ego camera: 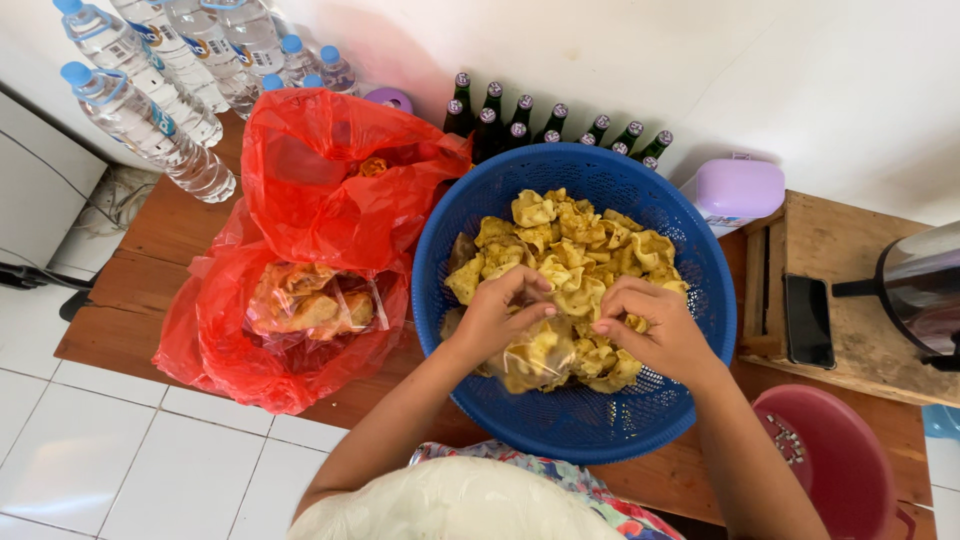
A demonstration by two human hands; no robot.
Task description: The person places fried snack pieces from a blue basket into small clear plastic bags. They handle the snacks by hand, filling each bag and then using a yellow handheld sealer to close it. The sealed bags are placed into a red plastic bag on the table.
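We look down on our two hands working inside a round blue basket (690,260) that sits on a brown wooden desk (160,240). The basket is heaped with yellow fried chips (575,245). Our left hand (495,318) has its grip closed on the top of a small clear bag (538,358) filled with the same chips; the fingers pinch the plastic at the bag's mouth, and the bag lies on the chips in the near half of the basket. Our right hand (655,330) is just beside it, fingers curled and pinched at the same spot on the bag's edge, so both grips are nearly shut on thin plastic. To the left of the basket, touching its rim, lies a red plastic bag (330,190), open and crumpled, with packed clear bags of chips (310,300) showing through it. Behind it, water bottles (150,110) with blue caps lie stacked against the wall, and a row of dark green glass bottles (555,125) stands behind the basket. A lilac box (740,190) sits to the right, next to a wooden crate (850,290), and a pink bucket (830,460) stands near our right forearm.
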